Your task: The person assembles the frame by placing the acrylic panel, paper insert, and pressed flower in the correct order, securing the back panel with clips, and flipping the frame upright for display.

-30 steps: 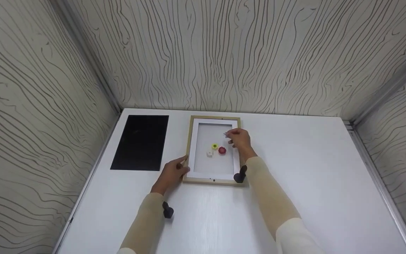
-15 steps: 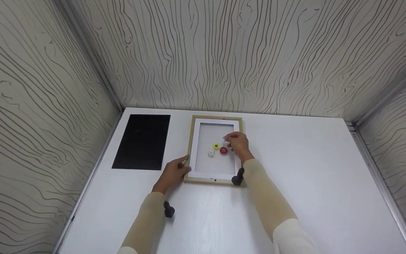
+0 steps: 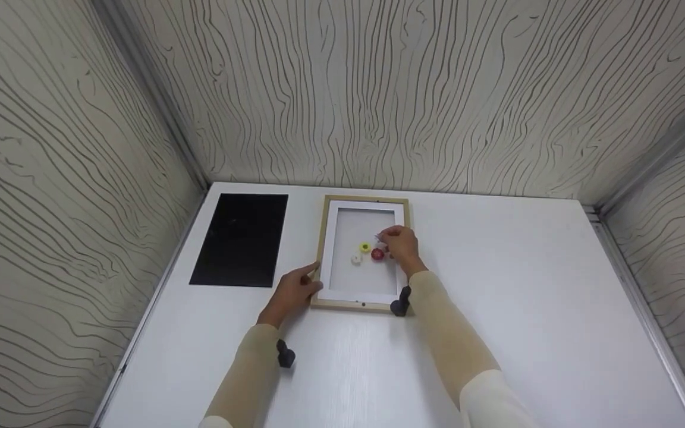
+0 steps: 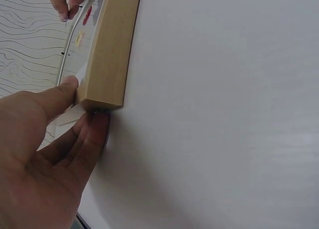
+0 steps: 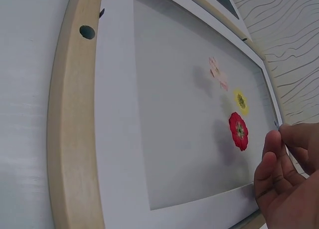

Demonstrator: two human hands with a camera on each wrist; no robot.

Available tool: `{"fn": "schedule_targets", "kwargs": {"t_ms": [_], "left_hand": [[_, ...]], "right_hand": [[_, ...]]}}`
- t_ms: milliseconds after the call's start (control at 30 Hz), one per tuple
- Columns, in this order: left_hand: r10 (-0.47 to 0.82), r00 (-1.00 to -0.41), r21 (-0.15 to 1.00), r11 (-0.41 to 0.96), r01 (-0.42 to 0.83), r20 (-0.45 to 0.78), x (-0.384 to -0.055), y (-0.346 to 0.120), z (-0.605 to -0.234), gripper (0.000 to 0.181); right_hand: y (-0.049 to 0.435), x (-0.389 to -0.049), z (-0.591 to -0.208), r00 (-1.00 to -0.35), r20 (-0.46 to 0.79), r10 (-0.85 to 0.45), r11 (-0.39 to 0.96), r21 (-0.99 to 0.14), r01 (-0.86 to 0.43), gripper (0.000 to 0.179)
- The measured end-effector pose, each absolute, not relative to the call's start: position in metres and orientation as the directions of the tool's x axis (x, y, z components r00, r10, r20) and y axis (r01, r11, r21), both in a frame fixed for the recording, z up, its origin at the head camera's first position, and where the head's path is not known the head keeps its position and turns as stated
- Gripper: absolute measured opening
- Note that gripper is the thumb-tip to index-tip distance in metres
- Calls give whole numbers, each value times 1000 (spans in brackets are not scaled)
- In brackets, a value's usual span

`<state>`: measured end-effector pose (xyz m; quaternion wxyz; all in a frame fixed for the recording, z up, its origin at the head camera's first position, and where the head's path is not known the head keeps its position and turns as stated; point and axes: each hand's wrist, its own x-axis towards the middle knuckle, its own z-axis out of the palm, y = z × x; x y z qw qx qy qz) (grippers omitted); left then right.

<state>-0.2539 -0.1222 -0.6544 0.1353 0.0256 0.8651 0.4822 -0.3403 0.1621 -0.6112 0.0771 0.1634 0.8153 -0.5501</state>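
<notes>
A wooden picture frame (image 3: 322,229) with a white mat (image 3: 363,295) lies on the table. My left hand (image 3: 289,291) grips its near left corner, thumb at the top edge and fingers at the underside in the left wrist view. Inside the mat opening lie a red pressed flower (image 5: 239,131), a yellow pressed flower (image 5: 240,102) and a pale pink pressed flower (image 5: 218,73). My right hand (image 3: 401,245) pinches a small pale bluish flower (image 3: 377,237) between thumb and index finger, close over the pane just beyond the red one. The fingertips hide most of it.
A black rectangular panel (image 3: 238,241) lies flat on the white table (image 3: 527,297), left of the frame. Wood-grain patterned walls (image 3: 366,107) rise behind the table and at both sides.
My right hand has moved a little toward me and leftward over the pane with the bluish flower, closer to the red one. My left hand keeps its grip on the picture frame.
</notes>
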Motion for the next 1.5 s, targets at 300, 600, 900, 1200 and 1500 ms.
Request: {"fn": "schedule_targets", "kwargs": {"t_ms": [300,600,900,1200,1500], "left_hand": [[176,-965,843,533,-73,-195,-253,-122,-653,59],[181,-964,844,532,-68,-192,-253,-122,-651,59],[169,-964,847,524,-88,-205,-253,-122,-654,59],[157,-966,839,536,-92,-207,-252,-120,-651,59],[153,-964,844,525,-107,-217,-251,-121,-652,60]], "right_hand": [[164,-343,-619,-931,-324,168,386,-848,364,20],[167,-341,-621,-950,-277,146,410,-857,313,25],[169,-340,-620,-960,-239,148,401,-873,279,29],[174,-340,-614,-948,-273,161,368,-875,315,28],[178,-341,-608,-947,-266,182,384,-867,318,23]]}}
